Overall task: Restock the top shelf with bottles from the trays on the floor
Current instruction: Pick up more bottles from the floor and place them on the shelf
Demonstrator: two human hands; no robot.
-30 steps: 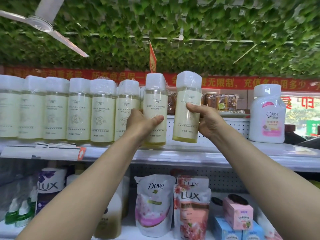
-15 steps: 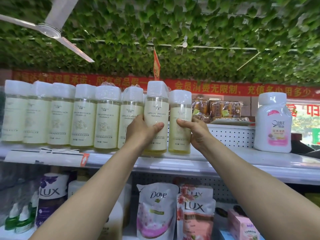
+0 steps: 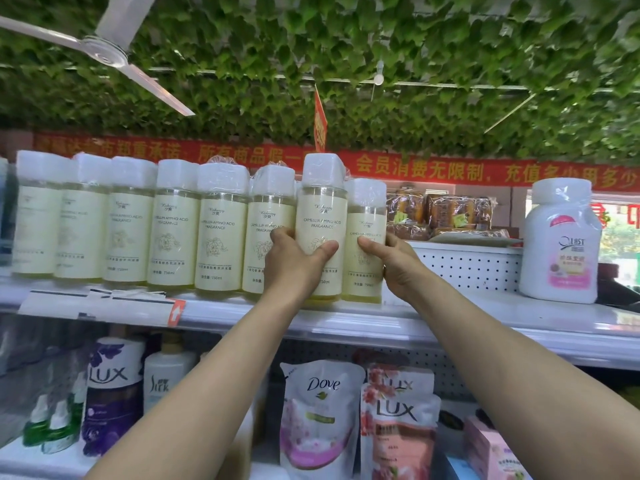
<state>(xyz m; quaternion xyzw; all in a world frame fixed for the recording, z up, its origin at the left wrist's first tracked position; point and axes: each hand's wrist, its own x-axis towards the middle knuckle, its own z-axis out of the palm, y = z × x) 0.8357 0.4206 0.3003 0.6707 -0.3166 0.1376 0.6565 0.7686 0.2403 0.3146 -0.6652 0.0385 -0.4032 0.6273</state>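
Note:
A row of several pale-yellow bottles with white caps (image 3: 173, 223) stands along the top shelf (image 3: 450, 327). My left hand (image 3: 294, 261) grips one such bottle (image 3: 322, 209) at the row's right end; it sits slightly higher and nearer than the rest. My right hand (image 3: 391, 261) grips another bottle (image 3: 365, 216) just right of it and a little further back, standing on the shelf. The floor trays are out of view.
A white Last bottle (image 3: 559, 244) stands further right on the top shelf, with a white perforated panel (image 3: 467, 265) and packaged cakes (image 3: 443, 213) behind. Lux and Dove refill pouches (image 3: 322, 420) fill the shelf below. A ceiling fan (image 3: 104, 53) hangs overhead.
My right hand brought its bottle down and left from mid-air onto the shelf beside the left-hand bottle. My left hand stayed on its bottle.

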